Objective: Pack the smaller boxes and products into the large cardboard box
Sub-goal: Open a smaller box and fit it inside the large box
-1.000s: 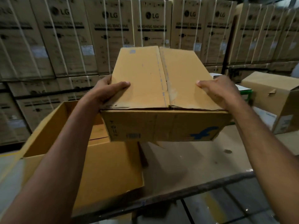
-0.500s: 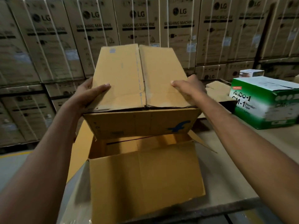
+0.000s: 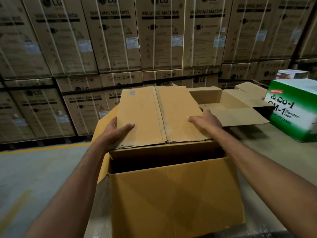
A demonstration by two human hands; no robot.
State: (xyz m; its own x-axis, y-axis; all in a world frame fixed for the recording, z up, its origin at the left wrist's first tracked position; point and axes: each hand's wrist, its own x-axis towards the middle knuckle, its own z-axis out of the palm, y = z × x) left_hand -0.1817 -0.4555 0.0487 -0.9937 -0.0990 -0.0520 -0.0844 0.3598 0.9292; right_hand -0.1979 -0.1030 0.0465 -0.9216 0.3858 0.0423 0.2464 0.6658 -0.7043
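Observation:
A closed brown smaller box [image 3: 159, 115] with a taped centre seam sits partly sunk into the open large cardboard box [image 3: 176, 200] in front of me. My left hand [image 3: 115, 133] grips the smaller box's left near corner, thumb on top. My right hand [image 3: 205, 121] holds its right near edge, fingers lying across the lid. The lower part of the smaller box is hidden inside the large box, whose near wall faces me.
An open empty carton [image 3: 229, 109] lies behind on the table [image 3: 281, 160]. A green and white tape box [image 3: 295, 112] stands at the right, a small white box [image 3: 291, 74] behind it. Stacked washing-machine cartons [image 3: 154, 35] fill the background. Floor [image 3: 34, 177] lies left.
Both hands have lowered the smaller box from above the large box down into its opening. The blue logo on its front side is now hidden.

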